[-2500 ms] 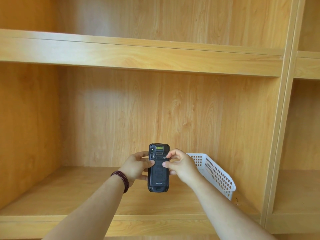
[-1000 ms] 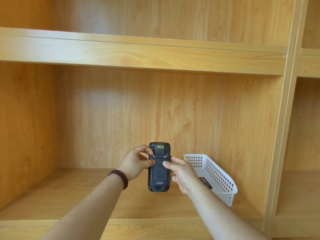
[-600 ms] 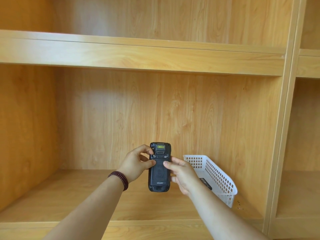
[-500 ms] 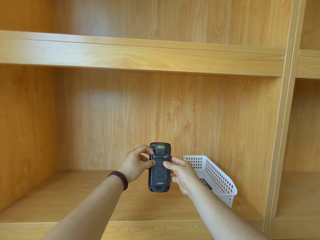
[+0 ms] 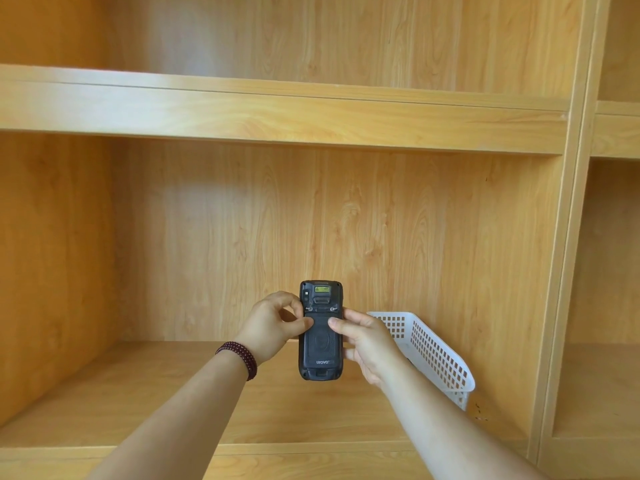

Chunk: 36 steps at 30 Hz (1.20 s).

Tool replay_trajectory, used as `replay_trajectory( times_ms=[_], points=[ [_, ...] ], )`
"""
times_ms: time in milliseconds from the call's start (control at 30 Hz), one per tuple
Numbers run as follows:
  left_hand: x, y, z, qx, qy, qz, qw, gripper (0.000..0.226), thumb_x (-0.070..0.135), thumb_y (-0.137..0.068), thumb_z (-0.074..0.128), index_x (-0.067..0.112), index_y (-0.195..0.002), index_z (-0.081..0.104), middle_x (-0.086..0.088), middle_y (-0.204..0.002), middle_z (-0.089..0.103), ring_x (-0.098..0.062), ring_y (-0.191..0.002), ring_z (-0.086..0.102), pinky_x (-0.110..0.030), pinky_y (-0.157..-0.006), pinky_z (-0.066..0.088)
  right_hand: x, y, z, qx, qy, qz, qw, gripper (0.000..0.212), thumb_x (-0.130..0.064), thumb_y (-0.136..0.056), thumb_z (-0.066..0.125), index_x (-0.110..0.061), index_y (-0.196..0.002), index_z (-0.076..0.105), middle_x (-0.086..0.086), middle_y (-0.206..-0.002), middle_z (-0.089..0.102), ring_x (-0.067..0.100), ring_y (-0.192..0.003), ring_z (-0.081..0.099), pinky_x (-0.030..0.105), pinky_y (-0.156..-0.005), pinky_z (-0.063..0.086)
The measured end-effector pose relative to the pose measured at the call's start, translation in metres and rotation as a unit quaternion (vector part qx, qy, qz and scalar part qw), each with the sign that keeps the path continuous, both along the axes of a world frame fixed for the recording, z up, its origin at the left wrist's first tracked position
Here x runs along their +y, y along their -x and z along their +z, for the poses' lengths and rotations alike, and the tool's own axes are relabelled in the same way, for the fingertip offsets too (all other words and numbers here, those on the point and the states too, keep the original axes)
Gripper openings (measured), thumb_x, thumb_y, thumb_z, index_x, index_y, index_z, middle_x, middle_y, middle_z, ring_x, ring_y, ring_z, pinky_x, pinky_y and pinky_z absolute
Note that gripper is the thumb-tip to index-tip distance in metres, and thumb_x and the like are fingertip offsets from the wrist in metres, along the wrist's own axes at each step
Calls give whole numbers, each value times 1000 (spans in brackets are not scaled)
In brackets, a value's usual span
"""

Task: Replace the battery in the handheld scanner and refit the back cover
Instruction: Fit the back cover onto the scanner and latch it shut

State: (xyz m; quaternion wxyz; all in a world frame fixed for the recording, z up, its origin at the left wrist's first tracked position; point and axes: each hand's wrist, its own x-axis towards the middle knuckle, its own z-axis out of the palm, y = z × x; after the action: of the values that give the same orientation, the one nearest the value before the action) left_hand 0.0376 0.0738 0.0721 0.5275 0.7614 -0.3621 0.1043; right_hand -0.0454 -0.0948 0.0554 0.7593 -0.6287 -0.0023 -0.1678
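Both hands clasp the upright scanner (image 5: pixel 321 330), left hand (image 5: pixel 271 326) and right hand (image 5: pixel 367 342) curled round its edges, thumbs pressing on the back cover (image 5: pixel 320 344).

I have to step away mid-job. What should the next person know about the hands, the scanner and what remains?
Left hand: holds the handheld scanner by its left edge, thumb on the back cover.
Right hand: grips the right edge, thumb on the cover.
Scanner is upright above the shelf, back facing you; white basket to the right.
Done: cover looks seated.
Left: confirm it is latched; battery swap cannot be verified.
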Motion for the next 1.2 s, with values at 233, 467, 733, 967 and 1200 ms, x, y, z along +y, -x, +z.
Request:
replay_trajectory(
  times_ms=[233, 467, 733, 967, 1200],
  points=[
    [1, 8, 2, 26, 22, -36, 999, 18, 11, -83, 74, 22, -85, 60, 0, -98, 67, -21, -76, 70, -42, -74, 62, -2, 1, 0, -2, 0, -5, 1000, 26, -5, -90, 65, -8, -115, 70, 11, -110, 75, 27, -107, 69, 46, -85, 59],
    [1, 7, 2, 92, 44, -38, 994, 15, 9, -83, 74, 19, -82, 62, -18, -86, 74, -30, -80, 73, -49, -80, 59, 2, 2, 1, -7, 3, -8, 1000, 24, -4, -90, 65, -10, -113, 71, 9, -108, 76, 26, -105, 70, 40, -75, 60],
    [3, 6, 1, 125, 56, -21, 990, 16, 8, -80, 76, 19, -79, 64, -15, -93, 74, -29, -81, 74, -49, -78, 60, 8, 3, 0, -2, 3, -11, 1000, 25, -4, -90, 64, -8, -114, 70, 11, -108, 75, 25, -101, 71, 37, -71, 60],
    [4, 9, -1, 112, 74, -31, 990, 15, 5, -83, 73, 15, -83, 62, -12, -104, 69, -30, -86, 72, -48, -75, 61, 11, 4, -2, -3, -6, -11, 1000, 23, -6, -91, 64, -9, -113, 70, 12, -109, 75, 27, -104, 70, 38, -74, 61],
    [5, 10, -3, 134, 85, -40, 987, 19, 5, -83, 73, 16, -80, 57, -16, -98, 71, -27, -84, 72, -46, -74, 61, 12, 6, -3, -2, 7, -10, 1000, 24, -6, -91, 64, -10, -114, 70, 10, -110, 75, 24, -103, 71, 41, -80, 60]
  ],
)
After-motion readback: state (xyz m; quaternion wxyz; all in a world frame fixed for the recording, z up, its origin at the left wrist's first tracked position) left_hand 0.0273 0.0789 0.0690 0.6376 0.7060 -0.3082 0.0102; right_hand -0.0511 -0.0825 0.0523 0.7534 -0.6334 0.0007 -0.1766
